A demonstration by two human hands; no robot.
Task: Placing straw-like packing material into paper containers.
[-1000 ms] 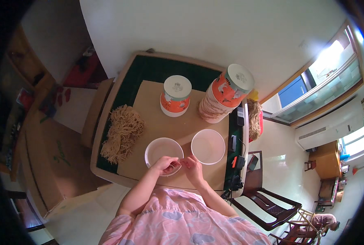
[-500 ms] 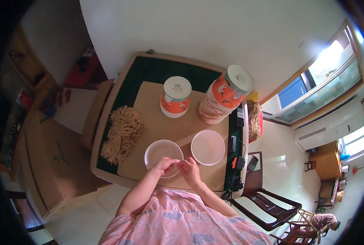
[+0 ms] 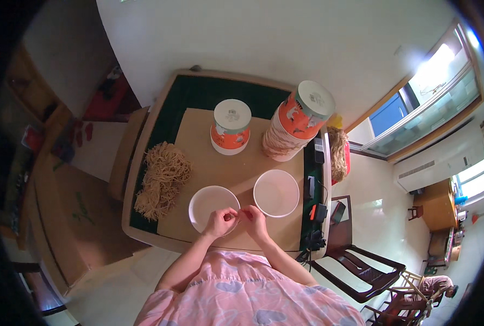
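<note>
My left hand (image 3: 223, 221) and my right hand (image 3: 253, 220) are close together near the table's front edge, thumbs and fingers pinched. What lies between the fingertips, if anything, is too small to make out. The left hand is over the near right rim of a white paper bucket (image 3: 208, 201). A second white bucket (image 3: 276, 191), also mouth up, stands right beside it, just beyond my right hand. To the left lies a loose bundle of tan strands (image 3: 163, 176), like paper twine or dry noodles.
An upside-down orange and white bucket (image 3: 231, 138) stands behind the open ones, with a tall stack of such buckets (image 3: 295, 119) right of it. Black chargers and cables (image 3: 318, 212) line the right edge. A dark chair (image 3: 356, 271) and a seated person (image 3: 435, 285) are at right.
My hands have come nearer each other at the fingertips, and the left has turned slightly. The whole view has shifted a little. The buckets and strands stay in place.
</note>
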